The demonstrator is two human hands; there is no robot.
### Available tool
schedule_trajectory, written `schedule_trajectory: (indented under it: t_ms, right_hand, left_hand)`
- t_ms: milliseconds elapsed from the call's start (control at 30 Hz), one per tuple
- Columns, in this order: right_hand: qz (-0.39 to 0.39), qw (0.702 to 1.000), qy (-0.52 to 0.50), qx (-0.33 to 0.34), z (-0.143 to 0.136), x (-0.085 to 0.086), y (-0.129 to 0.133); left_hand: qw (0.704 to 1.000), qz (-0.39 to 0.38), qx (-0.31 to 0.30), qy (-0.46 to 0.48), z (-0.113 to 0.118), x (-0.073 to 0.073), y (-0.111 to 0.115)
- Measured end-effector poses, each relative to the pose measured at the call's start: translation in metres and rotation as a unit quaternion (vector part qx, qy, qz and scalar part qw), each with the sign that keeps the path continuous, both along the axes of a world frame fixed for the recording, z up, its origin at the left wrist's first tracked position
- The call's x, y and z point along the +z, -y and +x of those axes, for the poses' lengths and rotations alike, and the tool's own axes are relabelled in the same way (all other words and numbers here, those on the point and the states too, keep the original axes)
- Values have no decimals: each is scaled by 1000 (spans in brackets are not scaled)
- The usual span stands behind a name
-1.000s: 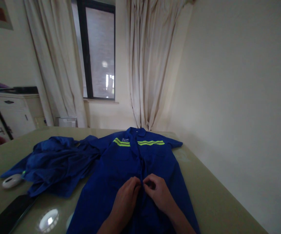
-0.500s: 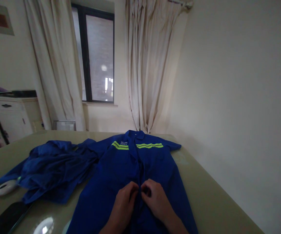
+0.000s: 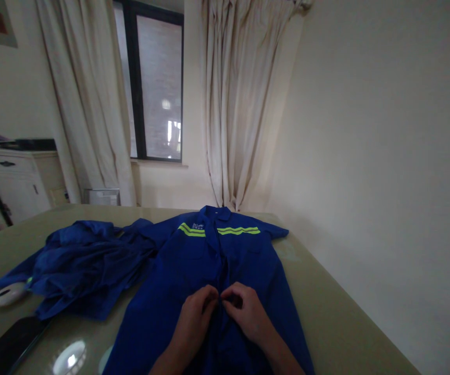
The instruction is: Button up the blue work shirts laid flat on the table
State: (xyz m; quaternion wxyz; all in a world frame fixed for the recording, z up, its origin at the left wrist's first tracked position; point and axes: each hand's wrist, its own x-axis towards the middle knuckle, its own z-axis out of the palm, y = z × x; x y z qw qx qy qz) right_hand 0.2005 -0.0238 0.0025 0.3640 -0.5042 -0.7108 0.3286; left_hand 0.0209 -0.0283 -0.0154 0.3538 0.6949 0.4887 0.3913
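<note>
A blue work jacket (image 3: 256, 265) with yellow-green reflective stripes across its chest lies spread on the table, collar away from me, its front partly parted below the collar. My left hand (image 3: 197, 317) pinches the front edge of the jacket at its middle. Close beside it, my right hand (image 3: 246, 312) pinches the facing edge, thumb and finger together. The fingertips of both hands nearly meet over the front opening, and whatever small part lies between them is hidden.
On the greenish table (image 3: 350, 323), a crumpled blue garment (image 3: 88, 265) lies to the left. Near it are a white oval object (image 3: 9, 295) and a dark flat object (image 3: 12, 341). A wall borders the right side; curtains (image 3: 240, 104) and a window stand behind.
Both hands have shifted slightly up and left in the view, still pinching the jacket's front. The whole scene has moved up a little.
</note>
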Motion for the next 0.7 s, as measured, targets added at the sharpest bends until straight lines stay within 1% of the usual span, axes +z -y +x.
schedule_trajectory:
  t_ms: [100, 333, 467, 567, 700]
  right_hand:
    - [2, 1000, 11, -5, -1, 0, 1]
    - [45, 996, 74, -14, -7, 0, 5]
    - [53, 995, 83, -18, -7, -2, 5]
    - [47, 995, 81, -21, -7, -1, 5]
    - [52, 996, 75, -24, -7, 3, 6]
  left_hand:
    - [1000, -11, -10, 21, -1, -1, -1]
    - [998, -42, 33, 23, 1, 4, -2]
    - [997, -53, 49, 22, 1, -1, -4]
    - [995, -70, 39, 59, -1, -9, -9]
    - [977, -138, 14, 161, -4, -16, -14]
